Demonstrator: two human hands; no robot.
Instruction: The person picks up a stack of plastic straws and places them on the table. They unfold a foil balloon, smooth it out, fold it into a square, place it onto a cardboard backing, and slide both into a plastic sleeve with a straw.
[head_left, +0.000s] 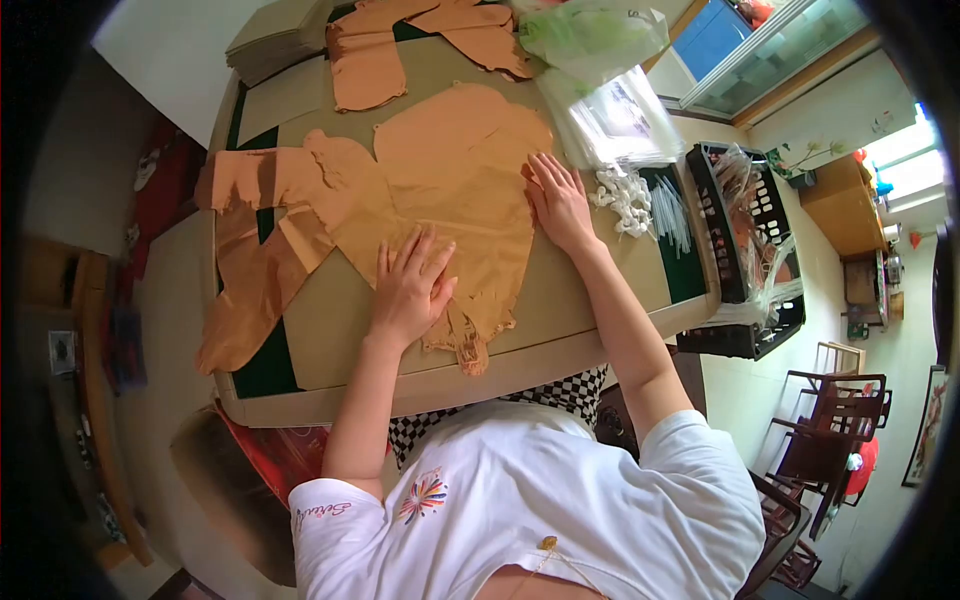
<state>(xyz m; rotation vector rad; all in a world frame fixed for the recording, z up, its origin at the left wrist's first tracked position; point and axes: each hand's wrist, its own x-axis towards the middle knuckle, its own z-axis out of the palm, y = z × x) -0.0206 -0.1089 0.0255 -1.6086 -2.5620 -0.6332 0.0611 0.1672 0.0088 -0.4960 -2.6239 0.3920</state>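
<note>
Copper-coloured foil (465, 185), left hand (408, 297) laid on it, spread, right hand (562, 207) at edge, grip unclear.

We cannot see the flat foil balloon (460, 215) beneath the left hand (412, 285) and right hand (562, 205). The top edge cuts off another foil balloon (367, 70); glare keeps us from reading the plastic packets (622, 122).

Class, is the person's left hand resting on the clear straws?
No, the fingers of the left hand lie on the orange sheet.
</note>
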